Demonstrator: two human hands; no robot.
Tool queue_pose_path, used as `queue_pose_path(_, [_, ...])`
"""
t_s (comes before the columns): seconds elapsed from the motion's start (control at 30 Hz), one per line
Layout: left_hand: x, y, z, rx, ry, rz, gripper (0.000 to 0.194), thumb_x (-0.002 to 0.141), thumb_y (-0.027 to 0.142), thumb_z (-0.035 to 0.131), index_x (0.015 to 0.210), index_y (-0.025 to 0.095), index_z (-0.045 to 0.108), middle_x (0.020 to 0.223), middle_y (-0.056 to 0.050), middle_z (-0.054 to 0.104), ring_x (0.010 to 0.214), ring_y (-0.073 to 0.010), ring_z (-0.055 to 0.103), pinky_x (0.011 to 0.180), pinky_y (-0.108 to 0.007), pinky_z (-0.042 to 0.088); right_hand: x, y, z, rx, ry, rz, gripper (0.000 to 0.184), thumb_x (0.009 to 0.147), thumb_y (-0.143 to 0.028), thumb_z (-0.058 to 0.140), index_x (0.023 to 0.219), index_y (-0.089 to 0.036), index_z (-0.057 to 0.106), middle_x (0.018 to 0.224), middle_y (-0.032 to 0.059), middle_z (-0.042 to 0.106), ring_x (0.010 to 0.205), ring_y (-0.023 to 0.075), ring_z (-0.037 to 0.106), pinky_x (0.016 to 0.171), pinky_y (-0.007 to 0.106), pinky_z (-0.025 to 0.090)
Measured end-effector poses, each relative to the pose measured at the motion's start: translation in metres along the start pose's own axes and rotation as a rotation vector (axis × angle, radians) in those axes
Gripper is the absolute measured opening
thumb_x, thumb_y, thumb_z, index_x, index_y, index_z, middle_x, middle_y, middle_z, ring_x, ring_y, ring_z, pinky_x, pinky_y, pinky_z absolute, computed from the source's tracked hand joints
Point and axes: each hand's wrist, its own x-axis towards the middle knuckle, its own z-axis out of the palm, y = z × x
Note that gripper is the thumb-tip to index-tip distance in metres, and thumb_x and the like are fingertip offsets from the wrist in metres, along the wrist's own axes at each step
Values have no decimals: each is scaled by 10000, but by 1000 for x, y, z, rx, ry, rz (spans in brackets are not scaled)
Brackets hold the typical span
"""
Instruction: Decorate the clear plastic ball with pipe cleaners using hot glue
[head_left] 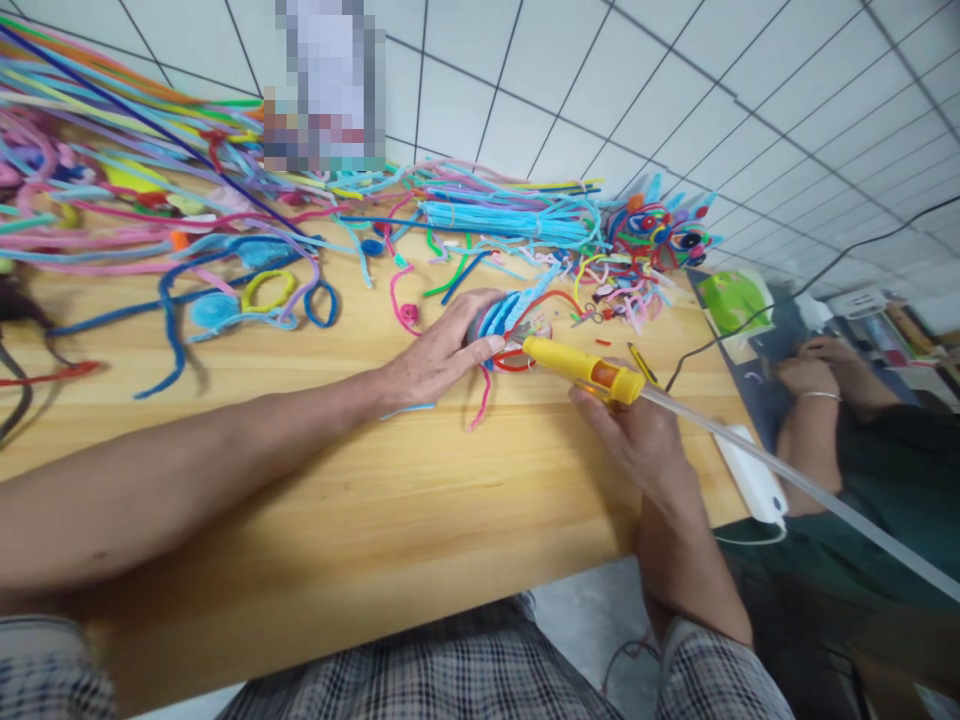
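Observation:
In the middle of the table my left hand (457, 345) is closed round a blue pipe-cleaner piece (504, 316), with strips of light and darker blue standing up from it. My right hand (630, 425) grips a yellow glue gun (577, 366) with a long clear glue stick (795, 485) coming out of its back. The gun's nozzle points left and meets the blue piece near my left thumb; whether it touches cannot be made out. A red pipe cleaner (551, 303) arcs beside the piece, and a pink one (481, 400) hangs below it.
Loose pipe cleaners (187, 220) cover the table's back left. Behind my hands lie a light blue bundle (510, 222), small scissors (589, 316) and two colourful masks (660, 232). A white power strip (752, 475) sits at the right edge. Another person's hands (814, 370) rest further right.

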Motion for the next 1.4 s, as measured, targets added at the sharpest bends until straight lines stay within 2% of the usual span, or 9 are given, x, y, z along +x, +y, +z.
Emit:
queue_pose_path(0.23, [0, 1, 0, 6, -5, 4, 659, 1125, 610, 525, 1633, 199, 452, 1648, -175, 535, 1541, -337, 512, 1343, -541, 406, 2, -1, 0, 16, 3, -25, 144, 1061, -390, 668, 1102, -258, 707, 1016, 63, 804, 858, 258, 767, 765, 391, 627])
queue_pose_path(0.67, [0, -2, 1, 8, 3, -9, 634, 1129, 597, 524, 1638, 228, 444, 1655, -160, 533, 1545, -340, 514, 1337, -556, 418, 2, -1, 0, 34, -23, 10, 202, 1068, -451, 646, 1110, -265, 713, 987, 58, 795, 817, 250, 741, 729, 382, 599])
queue_pose_path(0.8, [-1, -3, 0, 20, 0, -5, 648, 1130, 617, 513, 1635, 216, 444, 1648, -163, 539, 1547, -334, 515, 1347, -545, 405, 0, -1, 2, 44, 7, 76, 248, 1048, -481, 661, 1143, -260, 720, 965, 62, 798, 809, 250, 734, 726, 384, 602])
queue_pose_path(0.93, [-2, -5, 0, 33, 1, -22, 665, 1121, 637, 521, 1629, 214, 449, 1632, -154, 555, 1533, -334, 530, 1348, -534, 407, 1, 4, -8, 120, 83, 229, 301, 1000, -544, 712, 1066, -254, 760, 879, 35, 782, 744, 228, 703, 679, 371, 589])
queue_pose_path(1.0, [-2, -5, 0, 39, 3, -30, 659, 1119, 646, 515, 1624, 226, 454, 1633, -146, 556, 1530, -339, 535, 1339, -538, 419, 6, 17, -22, 201, 181, 311, 317, 984, -558, 719, 991, -245, 771, 891, 38, 788, 750, 220, 709, 679, 365, 592])
queue_pose_path(1.07, [-3, -5, 0, 39, 5, -40, 666, 1119, 644, 517, 1631, 225, 443, 1646, -146, 545, 1535, -344, 533, 1335, -546, 422, 13, 41, -39, 255, 300, 378, 296, 970, -527, 717, 949, -237, 776, 928, 46, 796, 766, 205, 715, 698, 351, 597])
queue_pose_path(1.2, [-3, -3, 0, 50, 4, -67, 677, 1117, 639, 523, 1633, 210, 436, 1640, -151, 550, 1520, -346, 546, 1312, -550, 454, 19, 111, -65, 203, 509, 582, 217, 901, -417, 711, 980, -222, 765, 927, 37, 784, 722, 153, 686, 692, 295, 562])
queue_pose_path(1.3, [-4, -3, 0, 64, 16, -84, 666, 1113, 633, 528, 1627, 215, 452, 1643, -148, 550, 1526, -351, 539, 1321, -561, 444, 14, 161, -65, 90, 508, 853, 229, 888, -398, 664, 989, -204, 732, 905, 34, 759, 734, 149, 670, 667, 272, 530])
queue_pose_path(1.4, [-4, -4, 1, 70, 18, -95, 654, 1113, 621, 526, 1628, 224, 457, 1654, -143, 542, 1536, -350, 529, 1333, -566, 428, 5, 192, -56, 26, 464, 970, 254, 871, -405, 660, 979, -180, 710, 808, 33, 708, 717, 178, 636, 640, 294, 513])
